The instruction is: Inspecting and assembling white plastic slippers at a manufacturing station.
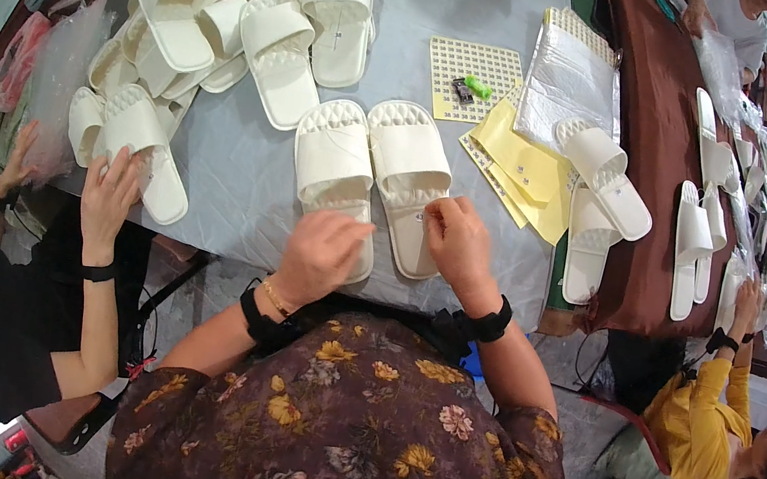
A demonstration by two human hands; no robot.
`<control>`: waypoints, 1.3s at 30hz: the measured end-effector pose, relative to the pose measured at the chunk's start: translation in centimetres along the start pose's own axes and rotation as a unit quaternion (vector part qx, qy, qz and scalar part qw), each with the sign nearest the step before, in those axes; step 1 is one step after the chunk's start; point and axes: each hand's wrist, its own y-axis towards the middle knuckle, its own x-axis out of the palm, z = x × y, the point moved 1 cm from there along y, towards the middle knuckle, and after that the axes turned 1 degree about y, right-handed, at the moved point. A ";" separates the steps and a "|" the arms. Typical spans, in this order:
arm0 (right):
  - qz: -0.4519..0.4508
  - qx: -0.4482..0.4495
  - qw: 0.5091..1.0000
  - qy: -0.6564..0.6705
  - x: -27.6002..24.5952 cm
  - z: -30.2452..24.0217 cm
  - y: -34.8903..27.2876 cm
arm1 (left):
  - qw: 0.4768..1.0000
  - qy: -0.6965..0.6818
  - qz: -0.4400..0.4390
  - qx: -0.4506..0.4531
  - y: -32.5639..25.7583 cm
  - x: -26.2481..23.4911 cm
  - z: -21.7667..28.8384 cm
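Observation:
Two white slippers lie side by side in front of me, toes pointing away: a left slipper [335, 145] and a right slipper [411, 148]. My left hand [325, 252] is over the heel part of the left one, its fingers curled together and a little blurred. Over the right slipper's insole, my right hand [460, 242] has thumb and fingers pinched beside a small dark size mark. Whatever either hand may hold is too small or hidden to make out. Each wrist wears a black band.
Many white slippers [277, 59] are heaped at the left. Right of centre lie a sticker sheet [445, 52] with a small green item [477, 87], yellow backing sheets [527, 167], a silvery pouch [568, 88] and stacked slippers [589, 243]. Co-workers handle slippers at both sides.

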 end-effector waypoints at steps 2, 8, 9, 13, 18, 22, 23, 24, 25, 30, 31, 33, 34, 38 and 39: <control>0.009 -0.014 1.000 -0.008 0.1 -0.2 -0.2 | 0.995 -0.054 -0.063 0.059 0.9 1.1 0.6; 0.030 -0.056 0.998 -0.007 0.7 -0.3 -0.2 | 0.994 0.018 -0.081 0.072 2.8 3.2 1.2; 0.030 -0.055 0.998 -0.008 0.7 -0.3 -0.2 | 0.995 0.012 -0.084 0.061 2.8 3.3 1.3; 0.017 -0.046 0.999 -0.020 0.5 -0.7 0.0 | 0.995 0.010 -0.092 0.036 2.7 3.7 1.2; -0.053 -0.007 0.997 -0.049 0.3 -1.3 0.6 | 0.993 0.027 -0.113 0.030 2.9 3.5 0.9; -0.081 0.006 0.994 -0.076 0.4 -1.6 0.8 | 0.993 0.026 -0.109 0.030 2.8 3.5 0.8; -0.085 0.004 0.993 -0.080 0.5 -1.5 0.8 | 0.994 0.028 -0.106 0.028 2.8 3.6 0.8; -0.085 0.005 0.993 -0.082 0.5 -1.5 0.8 | 0.994 0.026 -0.106 0.029 2.8 3.6 0.8; -0.088 0.002 0.993 -0.081 0.5 -1.5 0.7 | 0.994 0.023 -0.107 0.027 2.9 3.5 0.9; -0.094 0.020 0.994 -0.056 0.7 -1.3 0.8 | 0.994 0.018 -0.100 0.026 2.9 3.4 0.9; -0.087 0.003 0.995 -0.050 0.7 -1.0 0.7 | 0.995 0.016 -0.100 0.027 2.9 3.4 0.9; -0.084 -0.016 0.995 -0.042 0.7 -0.9 0.6 | 0.995 0.015 -0.098 0.024 2.9 3.4 0.8; -0.076 -0.012 0.997 -0.028 0.6 -1.0 0.5 | 0.995 0.013 -0.097 0.026 2.9 3.5 0.8; -0.075 -0.012 0.997 -0.027 0.5 -1.1 0.5 | 0.996 0.013 -0.088 0.031 2.7 3.6 0.7; -0.077 -0.012 0.997 -0.027 0.5 -1.0 0.5 | 0.996 0.013 -0.087 0.029 2.7 3.6 0.7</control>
